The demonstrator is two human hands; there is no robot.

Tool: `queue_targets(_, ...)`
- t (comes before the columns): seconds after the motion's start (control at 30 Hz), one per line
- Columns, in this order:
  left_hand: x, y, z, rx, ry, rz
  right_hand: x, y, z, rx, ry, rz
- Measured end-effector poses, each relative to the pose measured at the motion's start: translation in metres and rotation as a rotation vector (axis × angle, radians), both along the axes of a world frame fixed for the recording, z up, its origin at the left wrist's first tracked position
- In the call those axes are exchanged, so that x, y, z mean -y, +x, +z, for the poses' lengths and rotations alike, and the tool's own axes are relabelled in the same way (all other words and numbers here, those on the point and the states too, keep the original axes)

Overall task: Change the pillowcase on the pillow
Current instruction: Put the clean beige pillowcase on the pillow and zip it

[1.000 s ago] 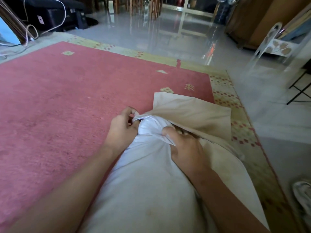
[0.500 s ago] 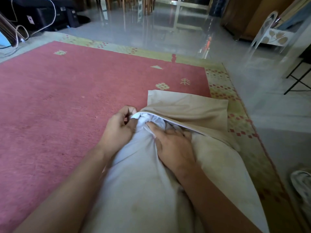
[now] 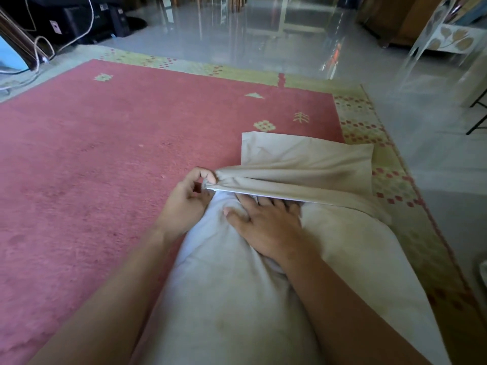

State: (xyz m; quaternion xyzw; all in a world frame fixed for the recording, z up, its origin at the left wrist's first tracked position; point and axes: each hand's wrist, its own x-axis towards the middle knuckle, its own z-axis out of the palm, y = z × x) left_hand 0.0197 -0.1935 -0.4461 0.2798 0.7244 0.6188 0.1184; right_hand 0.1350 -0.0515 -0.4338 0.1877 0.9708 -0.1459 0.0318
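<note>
A white pillow (image 3: 224,299) lies lengthwise on the rug, running from the bottom of the view up to the middle. A beige pillowcase (image 3: 303,162) lies flat beyond it, its open edge lifted over the pillow's far end. My left hand (image 3: 188,198) pinches the left corner of that opening between thumb and fingers. My right hand (image 3: 266,225) lies flat on the pillow's far end, fingers spread, fingertips hidden under the pillowcase's edge. The pillowcase's lower layer runs along the pillow's right side.
A pink rug (image 3: 105,154) with a yellow-green patterned border (image 3: 369,133) covers the floor. Beyond it is shiny grey tile floor (image 3: 263,43). Black equipment with white cables (image 3: 79,19) stands at the back left. A white metal chair (image 3: 448,40) and wooden furniture stand at the back right.
My right hand let go of the bunched pillow end and now lies flat with its fingers inside the opening. My left hand drew the pillowcase's edge up and over the pillow's end.
</note>
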Motion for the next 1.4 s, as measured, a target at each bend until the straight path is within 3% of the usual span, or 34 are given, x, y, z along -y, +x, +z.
queue_targets(0.1,-0.004,0.001,-0.009,0.15,-0.037,0.123,0.018,0.018,-0.002,-0.05,0.04,0.021)
queue_targets(0.2,0.0,-0.002,-0.017,0.162,-0.101,0.092,0.039,0.026,-0.006,-0.082,0.05,0.013)
queue_targets(0.33,0.008,-0.001,-0.025,-0.179,-0.347,0.25,0.032,0.008,-0.013,-0.122,0.147,-0.098)
queue_targets(0.4,0.015,0.003,-0.033,-0.266,-0.441,0.358,0.025,-0.003,-0.015,-0.126,0.185,-0.154)
queue_targets(0.47,0.023,0.006,-0.042,-0.259,-0.51,0.332,0.021,-0.01,-0.019,-0.139,0.209,-0.173)
queue_targets(0.57,0.036,0.006,-0.049,-0.203,-0.528,0.211,0.011,-0.009,-0.021,-0.308,0.299,-0.226)
queue_targets(0.73,0.041,0.011,-0.037,-0.256,-0.428,0.069,-0.009,0.001,-0.028,-0.22,0.403,-0.23)
queue_targets(0.9,0.052,0.028,-0.006,-0.5,-0.5,-0.088,-0.005,0.006,-0.021,-0.27,0.321,-0.242)
queue_targets(1.0,0.059,0.039,-0.001,-0.401,-0.625,-0.004,-0.01,0.012,-0.021,-0.324,0.175,-0.181)
queue_targets(1.1,0.056,0.04,0.005,-0.194,-0.669,0.032,-0.025,0.031,-0.006,-0.432,-0.195,-0.072)
queue_targets(1.17,0.045,0.04,0.014,-0.2,-0.818,0.07,-0.043,0.052,0.013,-0.55,-0.373,-0.104)
queue_targets(1.23,0.024,0.048,0.021,-0.292,-0.913,0.064,-0.08,0.075,0.021,-0.665,-0.325,-0.201)
queue_targets(1.3,-0.004,0.066,0.027,-0.329,-0.872,-0.011,-0.124,0.094,0.02,-0.573,-0.201,-0.31)
queue_targets(1.4,-0.043,0.087,0.022,-0.397,-0.897,-0.05,-0.174,0.111,0.003,-0.26,-0.304,-0.375)
